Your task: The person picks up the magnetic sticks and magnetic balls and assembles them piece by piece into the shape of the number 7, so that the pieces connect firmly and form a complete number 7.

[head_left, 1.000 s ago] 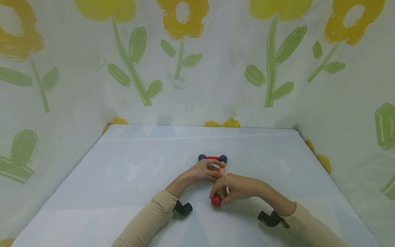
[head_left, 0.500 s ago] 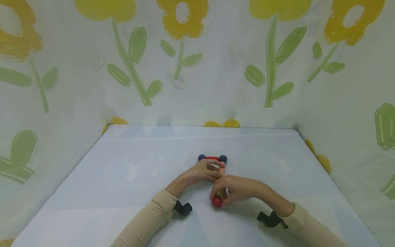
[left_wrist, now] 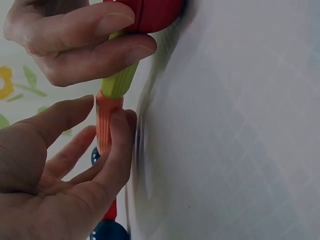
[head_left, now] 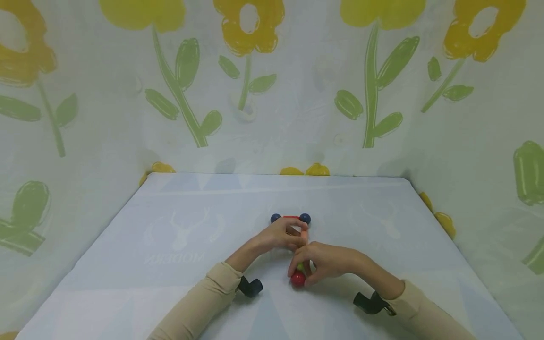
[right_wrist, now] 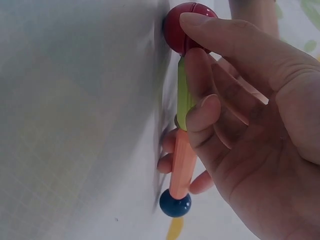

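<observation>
My left hand [head_left: 278, 235] pinches an orange rod [right_wrist: 183, 162] of a magnetic stick-and-ball toy between thumb and fingers. Right beside it, my right hand [head_left: 329, 259] grips a glossy red ball [head_left: 298, 279] and the green rod [right_wrist: 183, 82] joined to it, thumb on the ball. Green and orange rods meet end to end in both wrist views. At the far end of the orange rod is a dark blue ball [head_left: 304, 218]. From there a red rod [head_left: 291, 217] runs left to a second blue ball [head_left: 276, 218], partly behind my left hand.
The pieces lie on a table with a pale patterned cover [head_left: 187, 198]. A flower-printed curtain [head_left: 293, 118] stands behind and at both sides. Black camera mounts [head_left: 250, 287] are strapped to both wrists.
My right hand and the red ball have shifted very slightly toward me. Both hands keep the same grips, and the head view has moved a little.
</observation>
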Available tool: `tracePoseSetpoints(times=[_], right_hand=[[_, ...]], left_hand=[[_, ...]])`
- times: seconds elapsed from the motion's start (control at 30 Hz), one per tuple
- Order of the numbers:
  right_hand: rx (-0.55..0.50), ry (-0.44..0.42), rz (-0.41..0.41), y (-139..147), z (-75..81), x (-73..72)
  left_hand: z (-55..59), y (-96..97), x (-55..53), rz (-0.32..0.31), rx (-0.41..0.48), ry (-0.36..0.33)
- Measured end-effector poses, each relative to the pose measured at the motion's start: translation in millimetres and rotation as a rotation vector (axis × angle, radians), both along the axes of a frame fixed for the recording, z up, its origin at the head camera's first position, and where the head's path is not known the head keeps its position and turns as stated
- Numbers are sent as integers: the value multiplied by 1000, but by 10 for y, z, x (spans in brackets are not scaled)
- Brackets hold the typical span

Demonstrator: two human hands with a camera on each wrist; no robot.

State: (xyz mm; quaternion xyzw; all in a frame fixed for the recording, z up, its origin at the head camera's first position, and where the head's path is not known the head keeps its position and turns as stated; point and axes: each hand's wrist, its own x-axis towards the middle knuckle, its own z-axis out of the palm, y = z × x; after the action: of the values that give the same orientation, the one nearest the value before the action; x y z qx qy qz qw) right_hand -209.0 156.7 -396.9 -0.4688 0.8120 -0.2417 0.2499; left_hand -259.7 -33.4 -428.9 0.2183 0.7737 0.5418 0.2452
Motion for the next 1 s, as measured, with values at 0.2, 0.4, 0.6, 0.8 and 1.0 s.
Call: tracePoseSetpoints(times=[0.2, 0.4, 0.6, 0.8, 1.0], right_hand=[[2, 20, 4, -13, 4, 1], [6, 13, -5, -21, -7, 0], [-2, 19, 3, -22, -29, -14], [-15, -9, 7, -30, -34, -15], [-20, -29, 7, -30, -41, -11]], left_hand=[[30, 9, 27, 5, -56, 100], [38, 12, 50, 8, -101, 158], [45, 20, 53, 8, -138, 199], [49, 19, 68, 14, -203, 252], [56, 5, 87, 15, -229, 279]])
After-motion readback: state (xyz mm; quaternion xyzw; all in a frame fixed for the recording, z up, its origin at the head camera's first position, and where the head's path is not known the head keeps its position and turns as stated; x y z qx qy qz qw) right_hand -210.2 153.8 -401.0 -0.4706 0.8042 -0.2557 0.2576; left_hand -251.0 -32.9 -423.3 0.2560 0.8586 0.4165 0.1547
